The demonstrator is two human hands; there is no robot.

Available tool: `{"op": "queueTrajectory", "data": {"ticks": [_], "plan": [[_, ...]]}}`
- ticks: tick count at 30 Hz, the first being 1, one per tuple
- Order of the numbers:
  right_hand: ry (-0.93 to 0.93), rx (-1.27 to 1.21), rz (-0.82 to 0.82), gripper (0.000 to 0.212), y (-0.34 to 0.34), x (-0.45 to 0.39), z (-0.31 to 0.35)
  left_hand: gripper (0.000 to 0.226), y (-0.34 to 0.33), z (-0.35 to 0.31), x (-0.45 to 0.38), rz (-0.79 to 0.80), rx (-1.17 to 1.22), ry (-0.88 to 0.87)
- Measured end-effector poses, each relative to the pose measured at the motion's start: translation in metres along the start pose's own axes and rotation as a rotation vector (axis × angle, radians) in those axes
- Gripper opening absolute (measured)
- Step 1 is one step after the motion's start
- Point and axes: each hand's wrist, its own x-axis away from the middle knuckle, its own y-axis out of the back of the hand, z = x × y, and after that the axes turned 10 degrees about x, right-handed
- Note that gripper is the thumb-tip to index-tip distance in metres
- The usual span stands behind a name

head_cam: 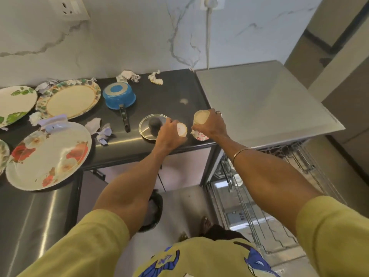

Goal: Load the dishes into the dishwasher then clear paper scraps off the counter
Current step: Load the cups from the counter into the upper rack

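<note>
Here, near the middle of the frame, both hands hold small cups over the dark tabletop (171, 86). The left hand (167, 130) has its fingers curled round a white cup (182, 129) tipped on its side. The right hand (211, 122) grips a second cup (200, 117); just below it a red-patterned cup (200, 135) stands on the tabletop edge. A glass lid (148, 126) lies beside the left hand. Left of it are a blue saucepan (119, 95), three floral plates (49, 154) and crumpled paper scraps (128, 75). At the lower right, the dishwasher rack (279, 176) stands open.
</note>
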Motion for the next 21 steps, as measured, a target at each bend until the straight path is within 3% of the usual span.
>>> {"op": "queueTrajectory", "data": {"ticks": [9, 21], "plan": [[-0.187, 0.007, 0.025, 0.096, 0.021, 0.078, -0.096, 0.056, -0.067, -0.043, 0.049, 0.134, 0.008, -0.073], [-0.378, -0.022, 0.015, 0.1, 0.077, 0.186, -0.255, 0.064, -0.179, -0.157, 0.132, 0.289, -0.001, -0.16]]}}
